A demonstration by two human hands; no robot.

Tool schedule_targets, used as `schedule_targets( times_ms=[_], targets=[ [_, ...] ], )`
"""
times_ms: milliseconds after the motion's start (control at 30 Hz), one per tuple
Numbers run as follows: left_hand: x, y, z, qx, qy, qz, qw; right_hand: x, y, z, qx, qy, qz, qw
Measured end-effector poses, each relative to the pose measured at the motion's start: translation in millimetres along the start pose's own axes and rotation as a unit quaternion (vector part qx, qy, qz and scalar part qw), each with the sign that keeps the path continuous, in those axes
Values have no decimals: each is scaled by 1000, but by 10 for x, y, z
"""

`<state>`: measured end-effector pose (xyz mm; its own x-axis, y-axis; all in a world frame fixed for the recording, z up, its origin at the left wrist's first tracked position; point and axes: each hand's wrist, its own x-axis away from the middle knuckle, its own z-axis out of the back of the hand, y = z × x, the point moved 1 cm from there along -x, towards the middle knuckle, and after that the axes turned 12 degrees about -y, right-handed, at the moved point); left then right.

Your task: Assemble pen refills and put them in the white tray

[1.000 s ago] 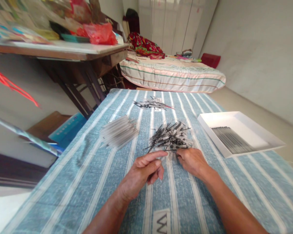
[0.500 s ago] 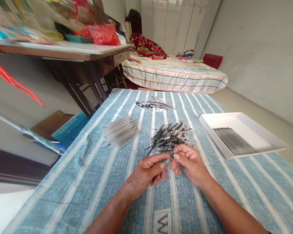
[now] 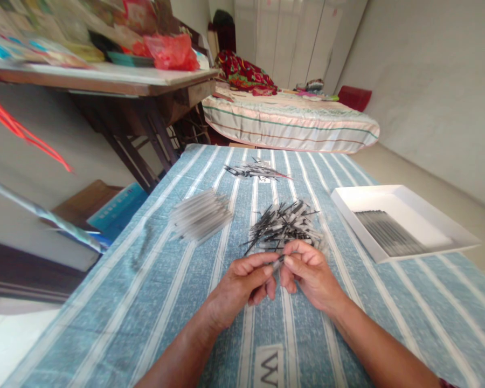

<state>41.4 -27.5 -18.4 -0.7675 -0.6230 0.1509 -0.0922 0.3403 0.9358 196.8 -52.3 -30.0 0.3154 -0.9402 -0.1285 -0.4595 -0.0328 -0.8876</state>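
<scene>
My left hand and my right hand meet in front of me with thumbs and forefingers pinched. Between them is a small plastic piece, black and clear, mostly covered by the fingers. Just beyond the fingertips lies a loose pile of slim black, grey and clear plastic parts. To its left, translucent slim tubes lie side by side in a blurred bundle. Farther back is a smaller heap of thin dark pieces with a red one among them.
On the right sits a shallow white box holding a row of dark slim rods. A blue striped cloth covers the table. A cluttered side table stands at left, and a bed lies beyond.
Both hands stay together at nearly the same spot; the fingers have shifted slightly and more of the small piece shows. The view has tilted a little.
</scene>
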Motion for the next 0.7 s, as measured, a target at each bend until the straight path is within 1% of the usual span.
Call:
schedule_targets(
  times_ms=[133, 300, 467, 700],
  targets=[
    [-7, 1, 1, -1, -5, 1, 1000, -1, -11, 38, 31, -9, -1, 999],
    [-15, 13, 4, -58, 13, 22, 998, 6, -49, 102, 124, -24, -17, 992],
    [-17, 42, -1, -101, 4, 48, 994, 24, -88, 161, 219, -36, -34, 974],
    [-16, 48, -1, -143, -21, 81, 986, 61, -113, 247, 321, -45, -11, 946]
  ],
)
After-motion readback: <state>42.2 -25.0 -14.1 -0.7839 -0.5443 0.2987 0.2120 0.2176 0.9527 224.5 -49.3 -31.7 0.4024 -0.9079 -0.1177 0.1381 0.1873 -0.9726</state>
